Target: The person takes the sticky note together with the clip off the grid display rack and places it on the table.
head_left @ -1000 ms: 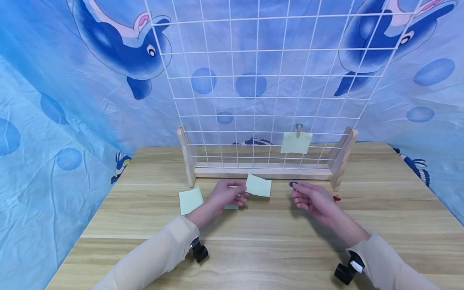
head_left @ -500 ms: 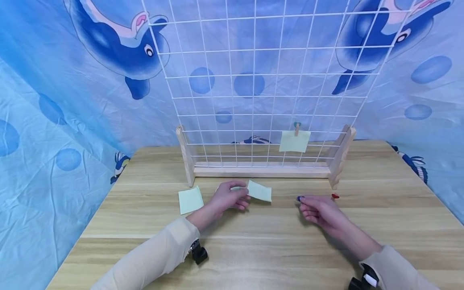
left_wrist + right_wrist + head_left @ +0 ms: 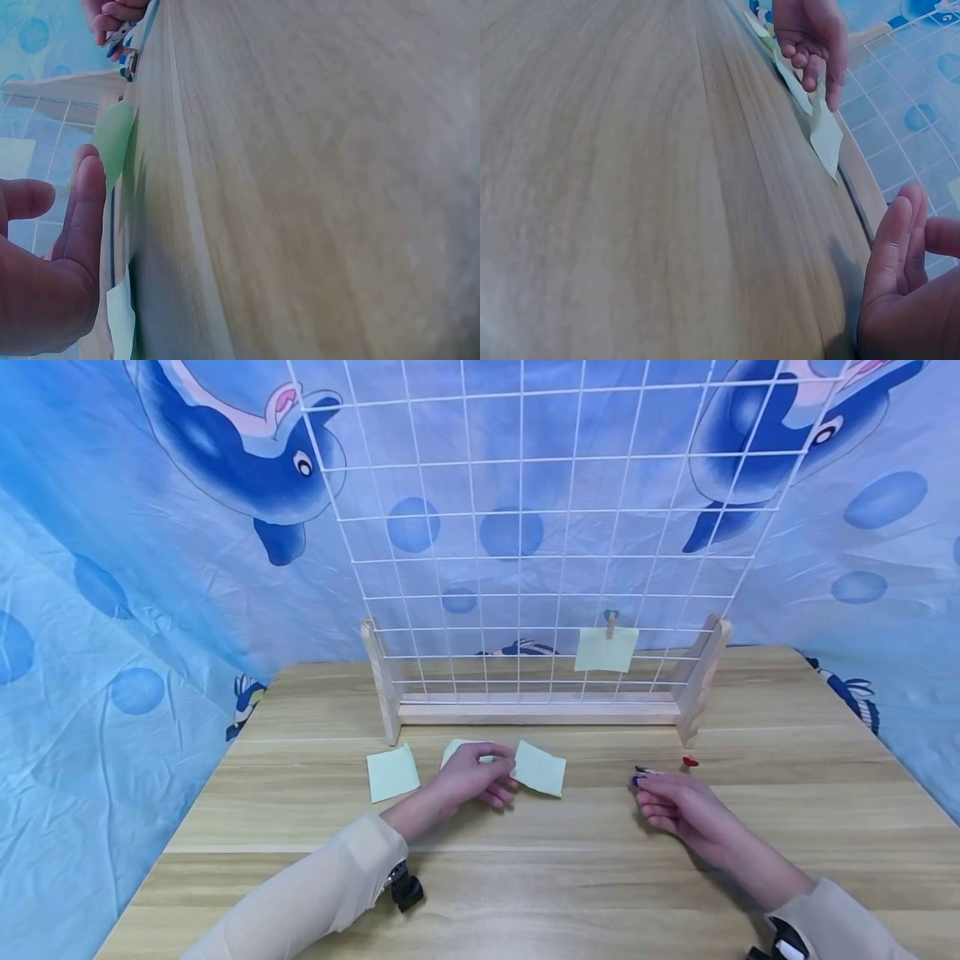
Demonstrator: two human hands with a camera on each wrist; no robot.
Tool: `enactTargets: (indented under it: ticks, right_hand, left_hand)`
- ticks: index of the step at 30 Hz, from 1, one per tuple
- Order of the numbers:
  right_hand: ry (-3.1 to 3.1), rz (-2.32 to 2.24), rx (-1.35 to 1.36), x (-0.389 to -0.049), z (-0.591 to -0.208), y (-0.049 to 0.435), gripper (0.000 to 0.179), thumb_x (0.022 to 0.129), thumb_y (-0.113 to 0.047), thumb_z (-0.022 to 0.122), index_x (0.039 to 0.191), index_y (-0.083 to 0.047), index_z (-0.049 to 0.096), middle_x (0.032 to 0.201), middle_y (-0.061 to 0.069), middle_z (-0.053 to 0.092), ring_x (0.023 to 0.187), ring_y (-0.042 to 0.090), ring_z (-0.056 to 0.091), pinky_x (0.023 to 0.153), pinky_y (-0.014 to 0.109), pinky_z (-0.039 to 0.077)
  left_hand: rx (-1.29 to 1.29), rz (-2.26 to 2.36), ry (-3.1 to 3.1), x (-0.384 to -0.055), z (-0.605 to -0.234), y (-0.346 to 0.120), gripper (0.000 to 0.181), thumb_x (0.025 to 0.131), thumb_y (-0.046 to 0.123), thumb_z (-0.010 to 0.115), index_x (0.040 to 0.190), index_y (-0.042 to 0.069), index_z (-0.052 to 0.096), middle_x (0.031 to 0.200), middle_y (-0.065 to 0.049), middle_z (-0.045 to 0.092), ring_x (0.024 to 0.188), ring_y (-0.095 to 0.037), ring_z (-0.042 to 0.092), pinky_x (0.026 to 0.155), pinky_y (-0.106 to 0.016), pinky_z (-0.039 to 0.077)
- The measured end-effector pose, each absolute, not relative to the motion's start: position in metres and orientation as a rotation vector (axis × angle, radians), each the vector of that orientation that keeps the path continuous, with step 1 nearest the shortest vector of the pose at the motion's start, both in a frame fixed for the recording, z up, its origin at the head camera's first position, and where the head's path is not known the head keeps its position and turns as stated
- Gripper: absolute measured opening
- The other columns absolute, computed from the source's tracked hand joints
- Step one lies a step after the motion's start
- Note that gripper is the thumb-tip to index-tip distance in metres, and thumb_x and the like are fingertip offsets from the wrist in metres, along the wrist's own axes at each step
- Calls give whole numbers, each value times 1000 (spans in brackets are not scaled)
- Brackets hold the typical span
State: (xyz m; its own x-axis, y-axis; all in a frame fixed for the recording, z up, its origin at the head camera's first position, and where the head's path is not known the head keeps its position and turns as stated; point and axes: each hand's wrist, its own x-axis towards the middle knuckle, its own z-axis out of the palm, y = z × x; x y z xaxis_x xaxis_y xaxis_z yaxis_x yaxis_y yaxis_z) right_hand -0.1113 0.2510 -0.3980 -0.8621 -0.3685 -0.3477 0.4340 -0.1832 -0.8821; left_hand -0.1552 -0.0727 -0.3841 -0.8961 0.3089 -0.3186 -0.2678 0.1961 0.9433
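Note:
My left hand (image 3: pixel 476 779) pinches the left edge of a pale green paper note (image 3: pixel 542 770) just above the table. Partly hidden behind that hand lies another note (image 3: pixel 453 750), and a third note (image 3: pixel 393 774) lies to its left. My right hand (image 3: pixel 686 814) pinches a small clothespin (image 3: pixel 118 36) with a blue end, mostly covered by the fingers. A second clothespin (image 3: pixel 129 65) shows close beside that hand in the left wrist view. Just beyond the right hand lies a red-topped piece (image 3: pixel 690 762), too small to tell its kind.
A white wire grid (image 3: pixel 517 560) stands in a wooden base (image 3: pixel 536 713) at the back of the table. On its lower right, a wooden clothespin (image 3: pixel 611 625) holds a pale green note (image 3: pixel 606 651). A blue patterned cloth (image 3: pixel 150 610) hangs behind the table.
My right hand has moved right and nearer with the clothespin. The note in my left hand has come lower, away from the base, while that hand has shifted only a little.

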Motion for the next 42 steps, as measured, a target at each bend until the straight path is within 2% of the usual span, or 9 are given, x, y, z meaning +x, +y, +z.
enactTargets:
  ticks: [6,14,21,29,42]
  right_hand:
    - [1566,-2097,67,-109,-399,255,15,99,-15,54,106,-12,66,83,-4,70,72,4,65,67,18,56]
    - [1577,-2106,62,-107,-398,257,20,99,-19,53,115,-10,64,86,-3,70,76,5,65,70,18,56]
    - [1565,-2115,60,-108,-397,256,26,100,-19,53,121,-7,59,88,-2,69,77,6,65,71,19,56]
    - [1528,-2144,41,-111,-396,255,21,100,-18,53,117,-8,61,87,-1,69,76,6,65,70,19,56]
    - [1493,-2183,8,-121,-386,251,18,100,-17,52,113,-11,64,88,1,70,76,7,65,70,19,56]
  left_hand:
    - [75,1680,2057,-152,-380,-73,34,96,13,53,126,-2,56,84,-22,71,55,-16,66,54,-31,59]
    - [114,1574,2118,-146,-375,-75,40,97,18,51,132,0,53,75,-21,69,51,-18,64,48,-32,57]
    - [153,1510,2166,-144,-372,-76,39,97,21,52,131,3,55,72,-20,69,48,-19,63,45,-32,56]
    - [153,1510,2191,-146,-370,-75,39,98,23,52,133,6,55,72,-20,69,49,-19,63,47,-34,57]
    - [131,1550,2181,-158,-370,-66,44,99,26,53,137,4,50,76,-19,70,51,-19,64,48,-31,57]
